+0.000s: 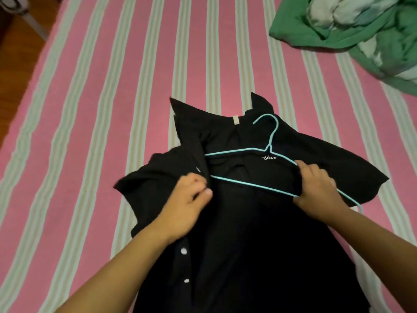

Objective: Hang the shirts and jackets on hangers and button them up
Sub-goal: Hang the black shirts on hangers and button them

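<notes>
While the black button-front shirt (237, 222) lies open, collar away from the person, on the pink bed sheet w/ pale green stripes (90, 109), the thin turquoise wire hanger (243, 168) sits on top of its inside back, hook pointing up toward the collar, long axis running left-right but tilted, right end lower & nearer. Right hand (320, 188) is curled round the hanger's right shoulder, pinching wire & prob. some cloth there. Left hand (191, 199) pinches the shirt's left front edge just beside the hanger's left tip, by a white button (184, 251) row. Key relation: left tip lies at the opening of the left shoulder, so my guess is next move slides it in under that flap. Crumpled green cloth (361, 37) lies well apart, far right.
</notes>
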`<action>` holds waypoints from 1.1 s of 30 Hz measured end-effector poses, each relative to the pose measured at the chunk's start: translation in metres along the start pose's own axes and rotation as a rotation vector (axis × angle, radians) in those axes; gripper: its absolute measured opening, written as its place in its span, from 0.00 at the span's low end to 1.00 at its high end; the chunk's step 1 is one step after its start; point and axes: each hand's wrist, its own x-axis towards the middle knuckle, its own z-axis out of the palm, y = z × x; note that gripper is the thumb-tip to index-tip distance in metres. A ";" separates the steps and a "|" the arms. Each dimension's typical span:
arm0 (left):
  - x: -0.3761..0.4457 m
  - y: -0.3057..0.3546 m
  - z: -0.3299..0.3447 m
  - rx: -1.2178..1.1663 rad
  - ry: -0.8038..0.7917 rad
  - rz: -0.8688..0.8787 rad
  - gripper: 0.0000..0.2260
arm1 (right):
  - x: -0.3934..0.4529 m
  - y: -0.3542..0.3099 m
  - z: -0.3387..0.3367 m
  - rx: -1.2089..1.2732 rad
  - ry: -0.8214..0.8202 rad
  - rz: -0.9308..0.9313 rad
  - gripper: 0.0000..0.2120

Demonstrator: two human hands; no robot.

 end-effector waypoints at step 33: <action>0.151 -0.065 -0.053 -0.251 0.209 -0.440 0.14 | 0.106 -0.137 0.038 -0.062 -0.053 -0.204 0.52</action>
